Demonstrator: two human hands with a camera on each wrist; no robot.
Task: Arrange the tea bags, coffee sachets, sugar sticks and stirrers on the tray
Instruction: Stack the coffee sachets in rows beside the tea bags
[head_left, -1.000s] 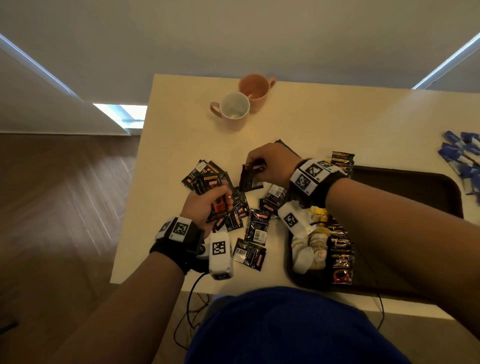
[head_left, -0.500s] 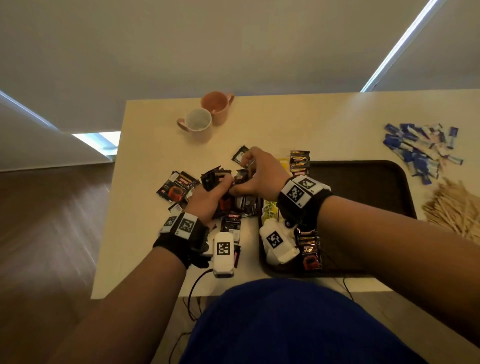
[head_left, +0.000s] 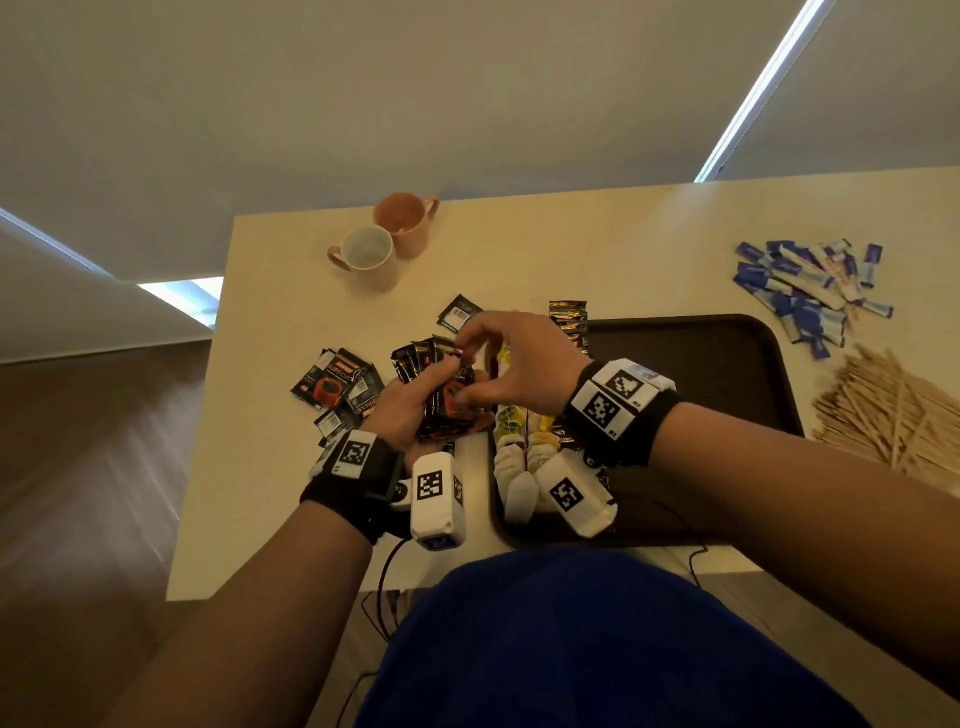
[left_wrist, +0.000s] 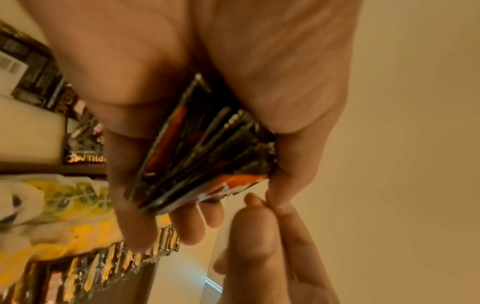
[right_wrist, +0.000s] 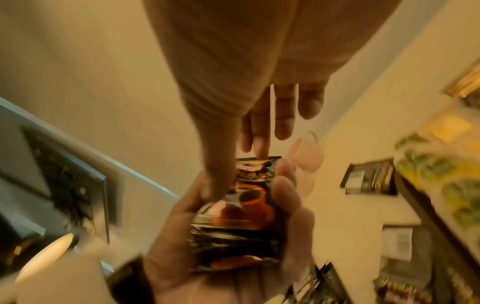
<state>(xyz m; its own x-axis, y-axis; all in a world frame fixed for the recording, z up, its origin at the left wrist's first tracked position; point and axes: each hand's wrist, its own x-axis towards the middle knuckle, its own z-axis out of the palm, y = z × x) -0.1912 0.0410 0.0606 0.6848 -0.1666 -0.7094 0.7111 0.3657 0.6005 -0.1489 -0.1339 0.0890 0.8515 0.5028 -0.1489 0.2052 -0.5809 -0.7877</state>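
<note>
My left hand (head_left: 410, 410) grips a stack of black-and-orange coffee sachets (head_left: 452, 410) just left of the dark brown tray (head_left: 727, 364). My right hand (head_left: 483, 364) arches over the stack and pinches the top sachet (right_wrist: 246, 197) between thumb and index finger. The left wrist view shows the fanned sachet edges (left_wrist: 207, 148) in my left hand (left_wrist: 155, 61). Yellow tea bags (head_left: 519, 431) and a row of dark sachets lie along the tray's left side. Blue sugar sticks (head_left: 810, 291) and wooden stirrers (head_left: 893, 410) lie on the table right of the tray.
More loose coffee sachets (head_left: 337, 384) lie on the cream table (head_left: 291, 519) left of my hands, and one (head_left: 460, 312) lies behind them. Two pink mugs (head_left: 366, 254) stand near the far edge. The table's left edge is close to the loose sachets.
My right hand brought a sachet from the table onto the stack in my left hand. Both hands have come together nearer the tray's left edge.
</note>
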